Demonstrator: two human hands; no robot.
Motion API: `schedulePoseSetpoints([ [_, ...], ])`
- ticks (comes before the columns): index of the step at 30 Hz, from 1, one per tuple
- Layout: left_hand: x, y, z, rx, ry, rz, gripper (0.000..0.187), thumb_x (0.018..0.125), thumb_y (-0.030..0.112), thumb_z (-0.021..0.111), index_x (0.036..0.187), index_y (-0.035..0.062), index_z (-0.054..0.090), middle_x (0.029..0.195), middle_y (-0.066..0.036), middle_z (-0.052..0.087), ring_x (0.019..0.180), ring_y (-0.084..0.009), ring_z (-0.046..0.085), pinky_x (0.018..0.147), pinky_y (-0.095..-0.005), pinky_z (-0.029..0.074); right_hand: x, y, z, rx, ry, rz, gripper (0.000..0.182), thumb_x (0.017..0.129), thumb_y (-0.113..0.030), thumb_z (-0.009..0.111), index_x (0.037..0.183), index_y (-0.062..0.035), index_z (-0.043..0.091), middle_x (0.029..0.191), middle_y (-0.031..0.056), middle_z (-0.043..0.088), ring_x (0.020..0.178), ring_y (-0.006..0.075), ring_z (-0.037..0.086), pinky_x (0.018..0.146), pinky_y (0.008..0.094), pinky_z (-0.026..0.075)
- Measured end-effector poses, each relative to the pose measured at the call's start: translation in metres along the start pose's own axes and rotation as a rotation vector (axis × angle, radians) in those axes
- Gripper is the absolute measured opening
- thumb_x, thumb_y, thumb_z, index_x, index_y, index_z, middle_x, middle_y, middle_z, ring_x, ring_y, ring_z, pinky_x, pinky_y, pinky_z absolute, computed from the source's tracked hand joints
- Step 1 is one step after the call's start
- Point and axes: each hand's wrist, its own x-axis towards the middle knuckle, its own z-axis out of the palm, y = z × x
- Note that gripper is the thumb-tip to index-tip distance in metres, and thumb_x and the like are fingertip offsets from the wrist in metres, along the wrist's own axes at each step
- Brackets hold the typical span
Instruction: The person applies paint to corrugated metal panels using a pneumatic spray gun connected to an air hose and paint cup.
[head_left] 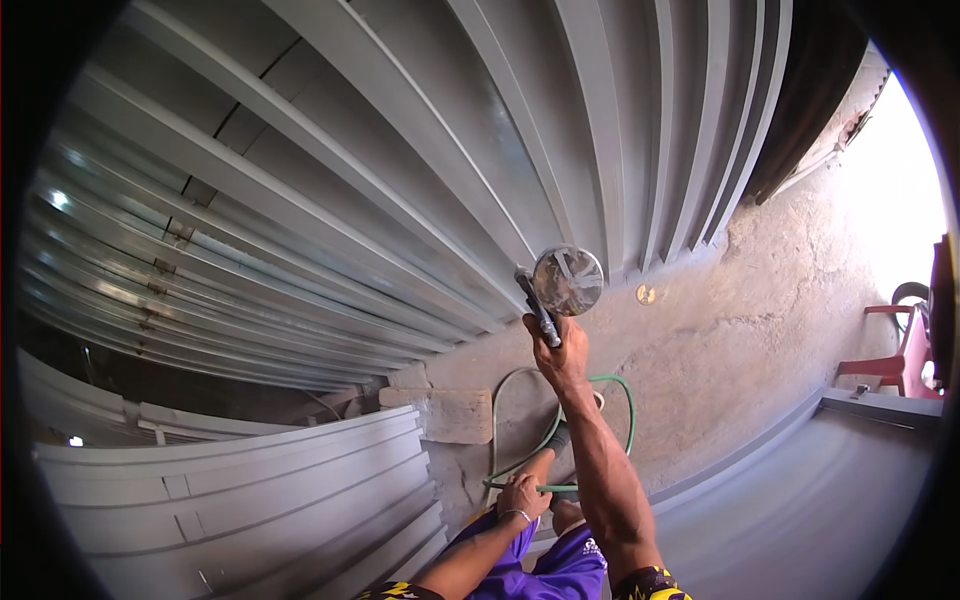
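The spray gun is in the right hand, whose fingers are wrapped around its lower end; its long axis slants up and slightly leftward, away from the wrist and toward the grey metal slats. The round cup sits just right of the gun's body, overlapping the slats' lower ends in view; whether anything touches them, I cannot tell. The right hand is clearly nearer the slats. The left hand is well below, by the knees, its fingers curled beside a green hose; whether they grip it, I cannot tell. Hose loops lie on the floor between.
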Motion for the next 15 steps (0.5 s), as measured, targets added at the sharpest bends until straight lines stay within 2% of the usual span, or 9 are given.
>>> schedulePoseSetpoints([
  [1, 0.0, -0.005, 0.008, -0.027, 0.02, -0.012, 0.033, 0.078, 0.039, 0.075, 0.087, 0.0077, 0.069, 0.105, -0.016, 0.069, 0.106, -0.0416, 0.064, 0.101, -0.0522, 0.049, 0.003, -0.007, 0.0, 0.045, 0.028, -0.048, 0.033, 0.092, -0.03, 0.076, 0.11, -0.0029, 0.069, 0.093, 0.0245, 0.07, 0.087, 0.0466, 0.066, 0.074, 0.0498, 0.05],
  [5, -0.002, -0.03, 0.034, -0.111, 0.109, 0.071, 0.033, 0.075, 0.034, 0.081, 0.088, 0.0075, 0.068, 0.104, -0.019, 0.067, 0.102, -0.0424, 0.064, 0.097, -0.0535, 0.049, 0.011, -0.034, -0.002, 0.042, 0.009, -0.058, 0.034, 0.093, -0.026, 0.075, 0.117, -0.0033, 0.068, 0.096, 0.025, 0.07, 0.088, 0.0469, 0.067, 0.075, 0.0483, 0.051],
  [8, -0.008, -0.017, -0.005, -0.158, -0.159, -0.097, 0.044, 0.076, 0.036, 0.082, 0.104, 0.0044, 0.069, 0.123, -0.026, 0.064, 0.124, -0.0432, 0.059, 0.113, -0.0532, 0.043, 0.014, -0.053, -0.006, 0.06, 0.021, -0.114, 0.033, 0.094, -0.026, 0.074, 0.116, -0.0029, 0.068, 0.095, 0.0252, 0.069, 0.087, 0.047, 0.067, 0.075, 0.0484, 0.051],
  [9, -0.009, -0.027, 0.006, -0.174, -0.13, -0.082, 0.045, 0.076, 0.036, 0.082, 0.104, 0.0039, 0.069, 0.122, -0.027, 0.065, 0.122, -0.0434, 0.06, 0.111, -0.053, 0.044, 0.015, -0.059, -0.007, 0.057, 0.017, -0.116, 0.033, 0.094, -0.027, 0.074, 0.115, -0.0025, 0.068, 0.094, 0.0253, 0.069, 0.086, 0.047, 0.066, 0.074, 0.0484, 0.051],
  [12, -0.02, -0.038, 0.01, -0.121, -0.03, 0.012, 0.039, 0.075, 0.04, 0.082, 0.088, 0.0061, 0.067, 0.104, -0.019, 0.066, 0.102, -0.0416, 0.064, 0.091, -0.0511, 0.053, 0.014, -0.078, -0.012, 0.049, 0.006, -0.118, 0.032, 0.094, -0.028, 0.073, 0.111, -0.0013, 0.068, 0.088, 0.025, 0.067, 0.081, 0.0463, 0.065, 0.071, 0.0479, 0.05],
  [15, -0.031, -0.04, -0.005, -0.122, -0.163, -0.06, 0.043, 0.076, 0.045, 0.081, 0.09, 0.0064, 0.069, 0.109, -0.02, 0.066, 0.107, -0.0403, 0.065, 0.094, -0.0498, 0.053, 0.015, -0.099, -0.02, 0.034, -0.007, -0.116, 0.031, 0.094, -0.027, 0.073, 0.105, 0.0003, 0.068, 0.077, 0.0229, 0.063, 0.071, 0.0422, 0.062, 0.066, 0.046, 0.048],
])
